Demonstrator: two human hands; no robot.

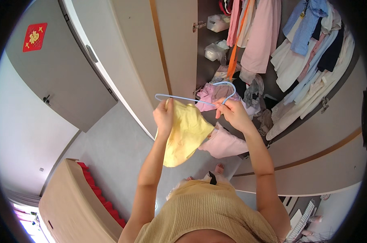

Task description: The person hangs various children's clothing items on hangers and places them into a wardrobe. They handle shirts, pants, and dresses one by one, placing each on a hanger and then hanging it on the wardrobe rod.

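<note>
My left hand (164, 118) is closed on the upper edge of a piece of yellow clothing (185, 131), which hangs down in front of me; its exact kind cannot be told. A light blue clothes hanger (187, 98) runs above the cloth, its left end by my left fingers. Pinched at the other end, the hanger is in my right hand (232, 114), close to its curved part. Beyond and below the yellow cloth, a pale pink garment (224, 141) lies at the wardrobe's lower front edge.
An open wardrobe holds hanging clothes (264, 36), heaped clothes (210, 94) and clear plastic bins (218, 23). Its doors stand open at the left (143, 48) and right (329, 162). A beige-covered piece of furniture (76, 202) with red trim and a grey room door (62, 69) are further left.
</note>
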